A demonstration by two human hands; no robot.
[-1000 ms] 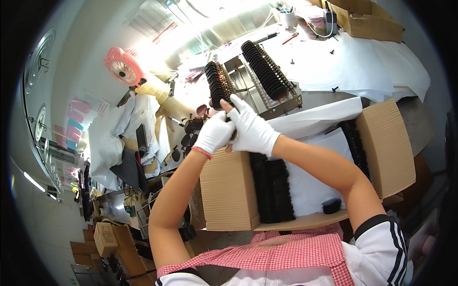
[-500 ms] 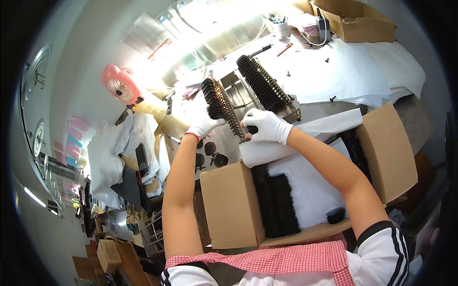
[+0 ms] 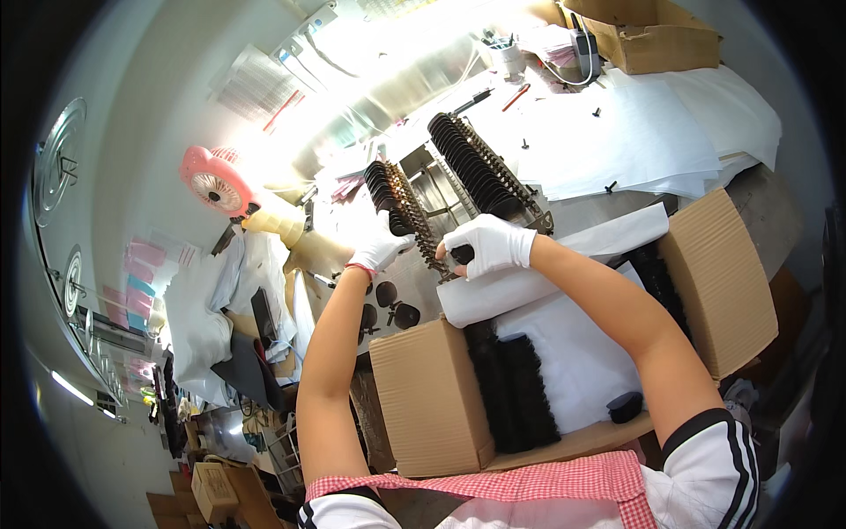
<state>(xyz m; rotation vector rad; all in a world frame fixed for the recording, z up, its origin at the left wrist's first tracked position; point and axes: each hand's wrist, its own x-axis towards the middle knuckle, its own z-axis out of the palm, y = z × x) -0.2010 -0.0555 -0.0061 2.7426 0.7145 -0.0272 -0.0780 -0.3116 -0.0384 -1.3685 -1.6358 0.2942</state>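
Note:
A metal rack (image 3: 435, 197) holds two slanting rows of dark, lens-shaped discs, the left row (image 3: 381, 187) and the right row (image 3: 471, 163). My left hand (image 3: 379, 245), in a white glove, closes around the near end of the left row, with a dark disc between thumb and fingers. My right hand (image 3: 500, 244), gloved too, pinches a small dark round disc (image 3: 461, 254) beside the rack's near end. Its fingertips come close to the spring-like strip of the left row. Several loose dark discs (image 3: 404, 315) lie on the table by my left wrist.
Close in front stands an open cardboard box (image 3: 432, 397) with black fuzzy rolls (image 3: 515, 388), white sheets and a dark disc (image 3: 625, 406). White paper (image 3: 617, 132) with small dark pieces covers the table at right. A pink fan (image 3: 211, 182) stands at left, another carton (image 3: 670, 44) far right.
The whole scene sits slightly lower in the picture, as the view has shifted. Both hands keep nearly the same places at the rack, and the right still holds its dark disc.

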